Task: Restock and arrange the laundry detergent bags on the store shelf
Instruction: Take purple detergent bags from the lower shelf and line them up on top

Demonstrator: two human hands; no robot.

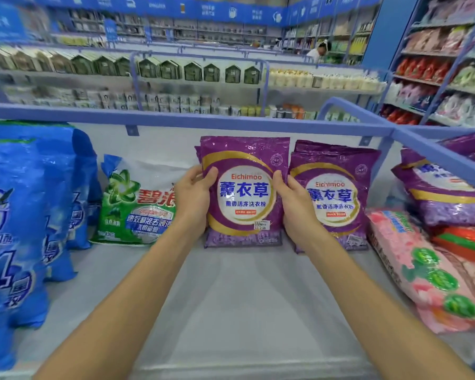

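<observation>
We are holding a purple bag of laundry powder with both hands. It is standing up in the middle of the frame, at the back of the white shelf. Our left hand is gripping its left edge. Our right hand is gripping its right edge. The fingers of both hands are curling around the bag, with the thumbs lying on the front and the other fingers hiding behind it. A small price sticker is sitting low on the front of the bag.

A 2nd purple bag is standing just beside it, to the right, and our right hand is sitting between the 2. A green and white bag is leaning back to the left of our left hand. Big blue bags are filling the left side of the frame.

On the right side, a pink bag is lying flat. Another purple bag is lying on top of a pile behind it, under a blue bar.

A blue rail is running across the frame behind the bags. More shelves full of goods are showing in the upper part of the frame, but they are looking blurry.
</observation>
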